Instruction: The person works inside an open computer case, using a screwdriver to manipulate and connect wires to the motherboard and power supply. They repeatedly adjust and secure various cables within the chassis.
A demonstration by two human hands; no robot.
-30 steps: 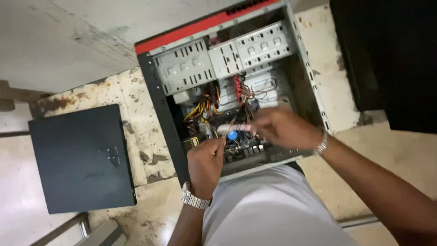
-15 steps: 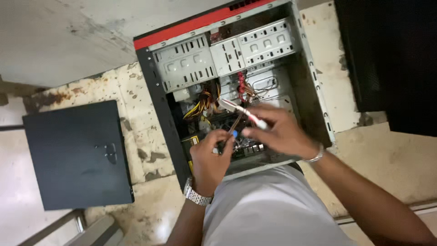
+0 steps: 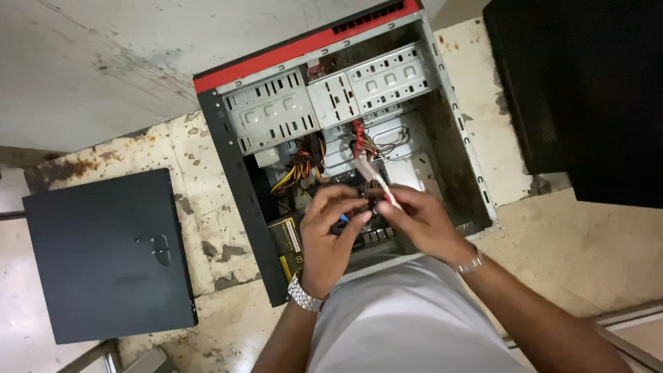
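Pinching a white-handled screwdriver point(image 3: 373, 181), right hand point(image 3: 423, 222) grips it closed over the open computer case point(image 3: 235, 166), shaft angled up toward the red cables point(image 3: 358, 130). Left hand point(image 3: 330, 238) meets it, fingertips point(image 3: 364, 217) touching the tool, grip unclear. Case lies on stained floor point(image 3: 200, 200); removed dark side panel point(image 3: 103, 255) sits flat by its left edge.

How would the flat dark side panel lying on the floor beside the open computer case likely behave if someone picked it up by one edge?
The side panel looks like thin sheet metal, so probably stiff, perhaps flexing slightly. Its smooth painted face may slip in the fingers. Lying flat, it seems unlikely to roll or tip.
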